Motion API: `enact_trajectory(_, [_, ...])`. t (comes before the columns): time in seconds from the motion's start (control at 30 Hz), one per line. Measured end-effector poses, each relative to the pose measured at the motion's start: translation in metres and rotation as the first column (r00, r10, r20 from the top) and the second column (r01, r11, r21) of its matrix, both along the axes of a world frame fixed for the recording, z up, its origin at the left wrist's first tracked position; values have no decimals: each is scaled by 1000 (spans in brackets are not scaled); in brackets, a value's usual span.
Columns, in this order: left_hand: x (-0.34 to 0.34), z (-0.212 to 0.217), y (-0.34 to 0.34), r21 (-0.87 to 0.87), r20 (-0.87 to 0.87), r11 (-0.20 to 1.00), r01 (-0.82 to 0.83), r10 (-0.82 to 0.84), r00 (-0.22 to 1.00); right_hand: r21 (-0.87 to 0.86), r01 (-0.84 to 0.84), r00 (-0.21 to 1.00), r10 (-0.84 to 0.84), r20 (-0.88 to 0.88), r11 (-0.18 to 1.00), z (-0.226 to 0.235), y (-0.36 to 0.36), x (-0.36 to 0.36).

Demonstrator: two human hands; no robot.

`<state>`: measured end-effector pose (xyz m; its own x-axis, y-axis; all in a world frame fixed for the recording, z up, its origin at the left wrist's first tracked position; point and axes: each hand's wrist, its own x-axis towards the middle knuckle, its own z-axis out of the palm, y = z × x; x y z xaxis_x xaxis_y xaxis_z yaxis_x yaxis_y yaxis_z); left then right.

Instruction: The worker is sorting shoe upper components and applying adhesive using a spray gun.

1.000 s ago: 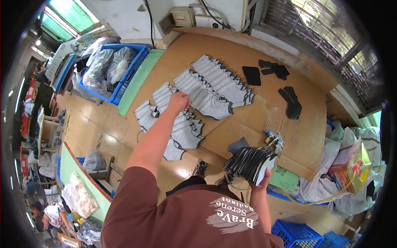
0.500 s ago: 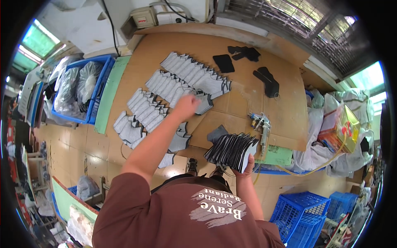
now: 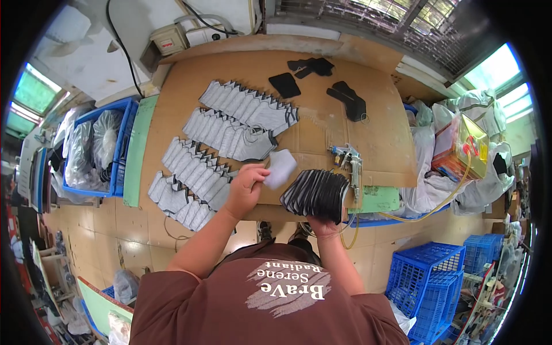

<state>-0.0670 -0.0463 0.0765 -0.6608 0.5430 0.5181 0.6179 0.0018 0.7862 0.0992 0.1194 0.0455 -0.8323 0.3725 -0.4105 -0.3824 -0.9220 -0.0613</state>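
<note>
A pale piece is now pinched in the left hand, over the desk beside the dark stack clasped by the right hand; the stack's white end face, visible earlier, is no longer shown, so one piece is probably removed.

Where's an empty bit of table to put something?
Bare cardboard lies right of the spray gun, below the bent black pieces; another patch lies between those pieces and the gray rows. The left is crowded by those rows, the near edge by the dark stack in the right hand.

White lettering, three upside-down lines, on brown shirt
</note>
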Motion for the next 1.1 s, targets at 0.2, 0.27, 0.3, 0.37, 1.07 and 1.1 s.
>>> enact_trajectory(0.2, [-7, 11, -13, 77, -42, 995, -58, 62, 997, 99, 32, 971, -8, -239, 995, -10, 4, 5])
enact_trajectory(0.27, [-11, 11, -22, 105, 132, 994, 19, -33, 991, 132, 28, 987, -6, -162, 991, -12, 6, 6])
enact_trajectory(0.3, [-12, 13, -24, 146, 299, 985, 89, -129, 945, 131, 30, 987, -8, -162, 991, -15, 6, 6])
enact_trajectory(0.37, [-8, 26, -22, 52, 161, 991, 123, -130, 978, 88, -45, 990, 56, -133, 995, -20, 5, 7])
enact_trajectory(1.07, [23, 11, 4, 183, 928, 980, 73, -197, 316, 128, -173, 973, 189, -132, 977, 10, -11, -1])
enact_trajectory(1.1, [25, 9, 6, 181, 928, 981, 71, -194, 317, 150, -173, 980, 186, -74, 973, 11, -8, -3])
